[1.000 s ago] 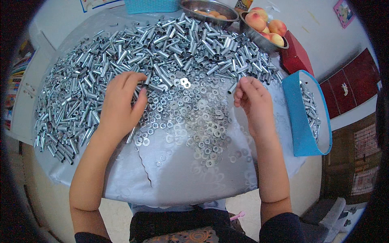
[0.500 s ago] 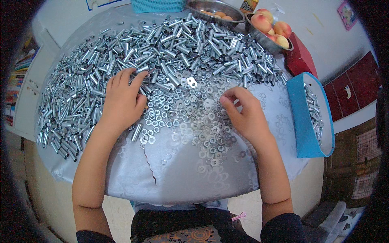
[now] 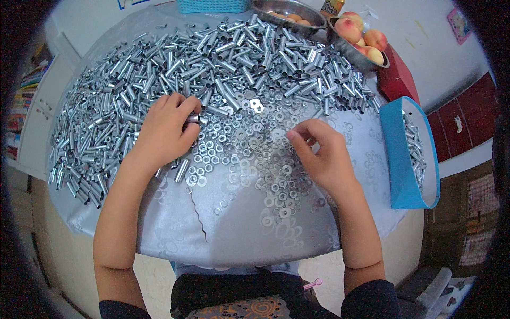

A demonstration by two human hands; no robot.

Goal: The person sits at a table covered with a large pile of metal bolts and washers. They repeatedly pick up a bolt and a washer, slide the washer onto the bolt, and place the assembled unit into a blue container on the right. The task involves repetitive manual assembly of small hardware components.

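At the left edge of the small parts, my left hand (image 3: 166, 130) has its fingers curled, with a short metal tube (image 3: 193, 119) between thumb and forefinger. My right hand (image 3: 323, 151) hovers over the washers (image 3: 278, 134), its thumb and forefinger brought together. Whatever sits at those fingertips, if anything, is too small to make out. A wide heap of shiny metal tubes (image 3: 244, 58) covers the far and left parts of the table. Nuts (image 3: 206, 144) and flat washers lie loosely spread between my hands.
A blue fabric bin (image 3: 397, 159) with metal pieces stands at the right edge. Behind it are a red box (image 3: 397, 74), a metal bowl of peaches (image 3: 357, 55), a bowl of eggs (image 3: 260, 6) and a turquoise basket (image 3: 212, 5). A thin wavy strip (image 3: 197, 215) lies near the front.
My left hand has drawn its fingers in from the heap, and a tube now shows in its grip. My right hand has barely shifted. The whole view has moved slightly.
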